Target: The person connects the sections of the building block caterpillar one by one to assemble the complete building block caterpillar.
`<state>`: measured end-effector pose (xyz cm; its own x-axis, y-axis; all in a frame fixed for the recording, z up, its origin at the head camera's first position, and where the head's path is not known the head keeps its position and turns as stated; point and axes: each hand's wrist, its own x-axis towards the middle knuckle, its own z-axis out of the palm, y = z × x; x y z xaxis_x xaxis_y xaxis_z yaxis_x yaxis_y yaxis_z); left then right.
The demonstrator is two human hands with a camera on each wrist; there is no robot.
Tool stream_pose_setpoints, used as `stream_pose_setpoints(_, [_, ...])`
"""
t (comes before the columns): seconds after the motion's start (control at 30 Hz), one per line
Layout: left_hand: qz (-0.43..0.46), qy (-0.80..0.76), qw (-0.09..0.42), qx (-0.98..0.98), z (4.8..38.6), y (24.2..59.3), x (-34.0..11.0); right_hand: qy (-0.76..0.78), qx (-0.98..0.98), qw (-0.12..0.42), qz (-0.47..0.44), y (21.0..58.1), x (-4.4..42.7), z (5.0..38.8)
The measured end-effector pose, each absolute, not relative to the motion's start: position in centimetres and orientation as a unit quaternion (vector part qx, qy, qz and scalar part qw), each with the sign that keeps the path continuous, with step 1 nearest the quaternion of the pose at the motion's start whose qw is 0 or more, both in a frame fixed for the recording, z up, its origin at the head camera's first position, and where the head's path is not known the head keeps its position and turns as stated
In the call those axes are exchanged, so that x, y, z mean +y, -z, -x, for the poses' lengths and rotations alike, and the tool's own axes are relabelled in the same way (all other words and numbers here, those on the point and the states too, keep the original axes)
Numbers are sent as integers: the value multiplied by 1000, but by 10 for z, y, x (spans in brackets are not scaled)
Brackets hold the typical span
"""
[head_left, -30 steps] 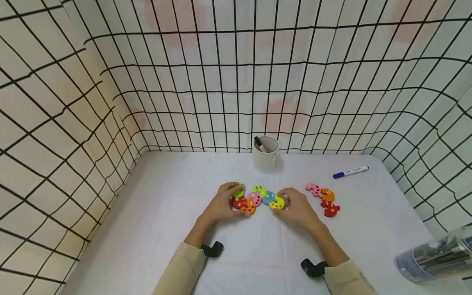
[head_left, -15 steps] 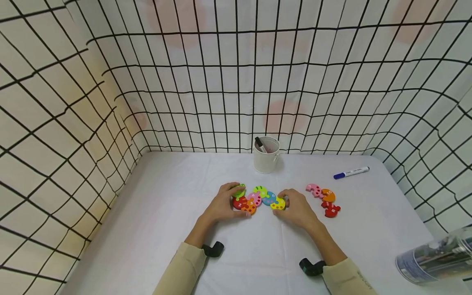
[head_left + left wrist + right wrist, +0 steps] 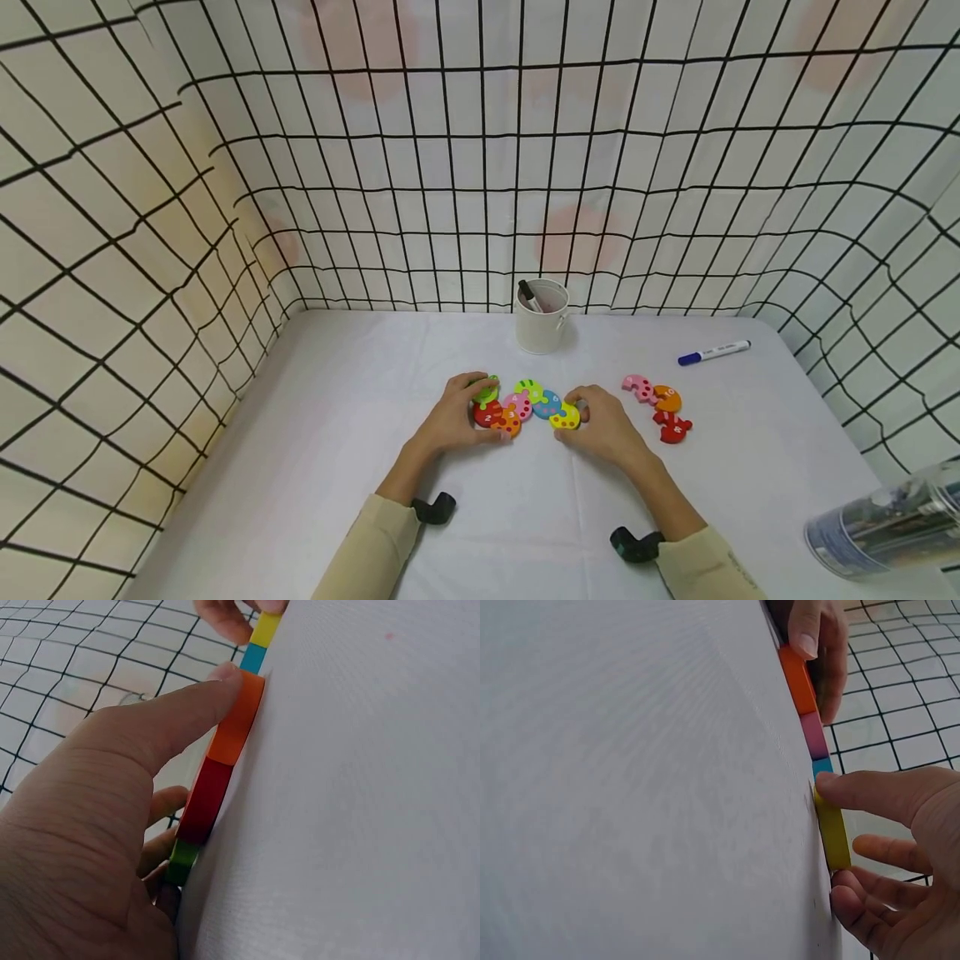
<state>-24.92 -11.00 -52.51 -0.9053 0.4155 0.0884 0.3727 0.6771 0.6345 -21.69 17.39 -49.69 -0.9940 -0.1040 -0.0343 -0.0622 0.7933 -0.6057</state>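
Note:
A winding chain of flat, numbered puzzle pieces lies on the white table, between my two hands. My left hand point(image 3: 448, 423) holds its left end, thumb against the orange piece point(image 3: 238, 720) and fingers around the green piece point(image 3: 489, 392). The red piece point(image 3: 204, 799) sits between these two. A pink piece point(image 3: 517, 406), a light green piece point(image 3: 531, 389) and a blue piece point(image 3: 547, 405) continue the chain. At its right end, my right hand point(image 3: 609, 425) pinches the yellow piece point(image 3: 832, 832) between thumb and fingers; it meets the blue one.
To the right lie more pieces: a pink one point(image 3: 639, 387), an orange one point(image 3: 667, 398) and a red animal-head piece point(image 3: 677, 430). A blue-capped marker point(image 3: 714, 352) lies behind them. A white bucket point(image 3: 538, 332) holds a black-capped marker. A clear canister point(image 3: 877, 525) lies at the right edge.
Since a second ago, the yellow piece has turned slightly and shifted a little toward me in my right hand, against the blue piece. My left hand has stayed in place.

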Motion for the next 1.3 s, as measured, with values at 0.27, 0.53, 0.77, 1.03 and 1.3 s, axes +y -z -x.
stream_pose_setpoints(0.27, [-223, -336, 31, 915, 249, 524, -110, 329, 943, -4, 51, 499, 195, 211])
stream_pose_setpoints(0.53, [-229, -331, 26, 915, 248, 524, -111, 329, 943, -29, 34, 491, 228, 208])
stream_pose_setpoints(0.77, [-214, -329, 28, 919, 249, 527, -111, 314, 947, -63, 36, 492, 260, 205])
stream_pose_setpoints(1.03, [-212, -337, 25, 917, 249, 527, -110, 296, 954, -48, 18, 496, 285, 202])
stream_pose_setpoints(1.3, [-210, -331, 33, 920, 249, 527, -109, 296, 954, -42, 3, 498, 293, 205])
